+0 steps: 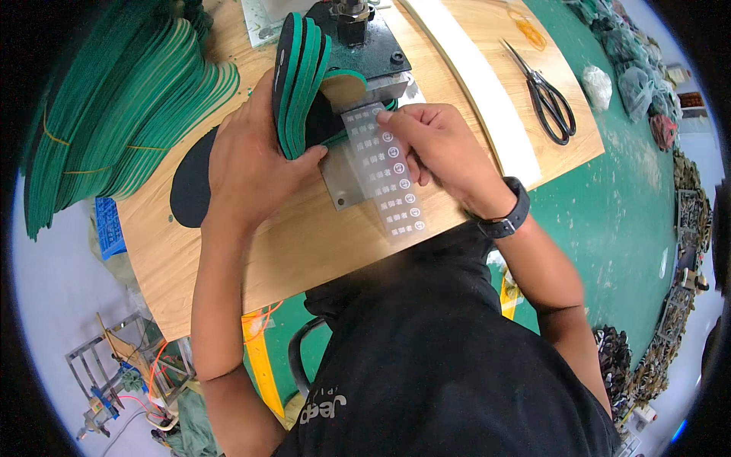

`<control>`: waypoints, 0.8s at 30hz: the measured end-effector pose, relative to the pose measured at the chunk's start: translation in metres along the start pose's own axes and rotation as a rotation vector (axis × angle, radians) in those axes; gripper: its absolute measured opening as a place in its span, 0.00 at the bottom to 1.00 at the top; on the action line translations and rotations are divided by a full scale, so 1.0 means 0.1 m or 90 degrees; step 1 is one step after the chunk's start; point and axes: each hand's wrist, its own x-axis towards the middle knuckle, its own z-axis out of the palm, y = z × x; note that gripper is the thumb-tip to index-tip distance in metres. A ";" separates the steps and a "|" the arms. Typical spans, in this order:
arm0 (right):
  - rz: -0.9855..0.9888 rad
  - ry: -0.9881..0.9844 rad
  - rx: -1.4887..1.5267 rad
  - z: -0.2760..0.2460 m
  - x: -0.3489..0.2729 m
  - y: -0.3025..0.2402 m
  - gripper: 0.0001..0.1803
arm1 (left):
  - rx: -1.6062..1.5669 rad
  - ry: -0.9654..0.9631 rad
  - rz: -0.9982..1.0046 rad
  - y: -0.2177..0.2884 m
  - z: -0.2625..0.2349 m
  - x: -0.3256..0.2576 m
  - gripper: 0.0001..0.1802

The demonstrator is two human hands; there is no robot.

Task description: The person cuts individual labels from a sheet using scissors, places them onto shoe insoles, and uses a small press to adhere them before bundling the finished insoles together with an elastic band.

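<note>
My left hand [247, 156] is wrapped around a small stack of green-and-black shoe insoles [299, 91], held on edge with the thumb along their lower end. Between the thumb and fingers of my right hand [442, 145] is a translucent transfer strip [390, 179] with rows of white print, hanging toward the table's front edge. The strip's top end reaches the metal block of a press [373, 53]. Beside the block, a curled insole [345, 85] shows a tan patch; its far part is hidden. A dark insole [192, 183] lies flat, partly under my left wrist.
Tall bundles of green insoles [114, 107], tied with bands, stand at the left. Black-handled scissors [550, 107] and yellow rubber bands [529, 32] lie on the wooden table [282, 259] at right, past a long white strip [480, 76]. Bagged goods [636, 84] line the far right floor.
</note>
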 end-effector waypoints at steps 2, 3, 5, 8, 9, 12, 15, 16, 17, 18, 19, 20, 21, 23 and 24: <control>-0.049 -0.005 -0.021 0.00 0.00 0.08 0.16 | 0.006 0.001 -0.017 0.01 -0.01 0.00 0.49; -0.074 -0.007 -0.032 -0.01 -0.01 0.13 0.15 | 0.011 -0.007 -0.028 -0.03 -0.01 -0.01 0.47; -0.083 0.065 -0.004 -0.09 -0.05 0.23 0.13 | -0.002 -0.011 -0.057 -0.02 -0.04 -0.02 0.43; -0.056 0.101 0.142 -0.28 -0.14 0.21 0.12 | -0.105 0.030 -0.098 0.02 -0.09 -0.03 0.34; -0.042 0.098 0.173 -0.33 -0.15 0.19 0.12 | -0.174 0.064 -0.101 0.00 -0.11 -0.02 0.31; -0.025 0.040 0.101 -0.23 -0.03 0.11 0.13 | -0.358 0.129 -0.095 -0.11 -0.17 -0.04 0.23; -0.002 0.001 -0.033 -0.09 0.08 0.06 0.15 | -0.479 0.187 -0.051 -0.25 -0.17 -0.06 0.17; -0.006 0.001 -0.063 -0.08 0.12 0.06 0.16 | -0.498 0.196 -0.054 -0.32 -0.17 -0.06 0.17; -0.008 -0.001 -0.095 -0.07 0.14 0.07 0.16 | -0.519 0.208 -0.059 -0.36 -0.16 -0.06 0.17; -0.008 -0.008 -0.080 -0.09 0.14 0.07 0.17 | -0.510 0.206 -0.050 -0.35 -0.17 -0.06 0.15; -0.002 -0.005 -0.089 -0.09 0.14 0.06 0.16 | -0.508 0.205 -0.053 -0.34 -0.17 -0.06 0.15; 0.004 -0.002 -0.095 -0.09 0.14 0.07 0.16 | -0.506 0.203 -0.055 -0.32 -0.17 -0.06 0.15; 0.010 0.001 -0.102 -0.09 0.14 0.07 0.16 | -0.503 0.202 -0.057 -0.31 -0.17 -0.06 0.14; 0.010 -0.001 -0.093 -0.09 0.14 0.08 0.16 | -0.489 0.199 -0.054 -0.32 -0.17 -0.05 0.14; 0.010 -0.001 -0.089 -0.09 0.14 0.08 0.16 | -0.483 0.197 -0.052 -0.33 -0.17 -0.05 0.14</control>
